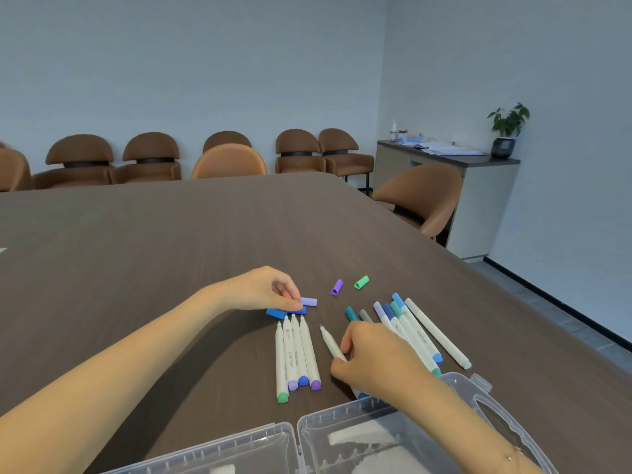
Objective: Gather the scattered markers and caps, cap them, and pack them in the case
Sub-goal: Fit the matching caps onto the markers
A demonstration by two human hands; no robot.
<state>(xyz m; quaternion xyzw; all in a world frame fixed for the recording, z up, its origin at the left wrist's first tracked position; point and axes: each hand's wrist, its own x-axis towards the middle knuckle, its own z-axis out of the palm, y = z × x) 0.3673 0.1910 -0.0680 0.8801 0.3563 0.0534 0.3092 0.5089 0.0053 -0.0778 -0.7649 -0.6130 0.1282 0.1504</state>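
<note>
From the head view, capping is in hand: the left hand (263, 289) pinches a pale lilac plastic cap (309, 301) in its fingers above two blue caps (285, 312), while the right hand (372, 357) grips an uncapped white marker (330, 343) mid-table. Next, I judge, cap must meet tip squarely (smooth, slim barrels roll), then go to the clear hinged plastic case (342, 436), open at the table's near edge.

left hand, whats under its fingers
Under the left hand, two blue caps lie on the table; its fingertips touch a lilac cap. Anything further beneath is covered.
</note>
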